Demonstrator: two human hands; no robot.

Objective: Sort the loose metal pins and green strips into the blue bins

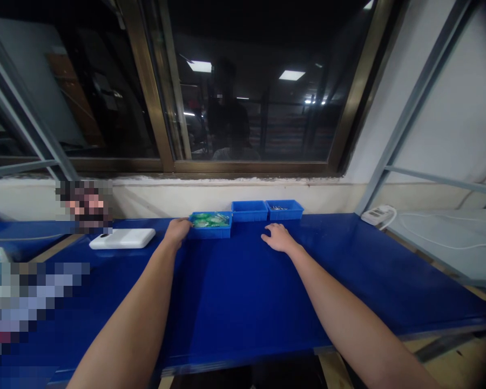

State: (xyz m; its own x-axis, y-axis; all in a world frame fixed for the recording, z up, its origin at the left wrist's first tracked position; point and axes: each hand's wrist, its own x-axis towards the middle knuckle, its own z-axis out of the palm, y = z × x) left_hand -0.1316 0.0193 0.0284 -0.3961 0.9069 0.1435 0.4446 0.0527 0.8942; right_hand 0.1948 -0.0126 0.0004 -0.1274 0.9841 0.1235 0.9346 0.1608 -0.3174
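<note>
My left hand point(177, 232) is at the left end of a blue plastic bin point(209, 233), its fingers closed on the bin's edge. Green and clear plastic packets point(210, 220) lie inside that bin. My right hand point(278, 237) hovers over or rests on the blue tabletop, fingers apart and holding nothing. Just beyond it stand two more blue bins against the wall. The left one point(249, 212) shows no contents from here; the right one point(284, 209) holds small shiny metal pieces point(278, 208), too small to name.
A white, rounded flat device point(122, 239) lies left of my left arm. A white power strip point(378, 215) with a cable sits at the table's far right corner. Grey metal posts point(413, 108) rise at both sides. Behind the blue table point(235, 302) are a low wall and a window point(259, 108).
</note>
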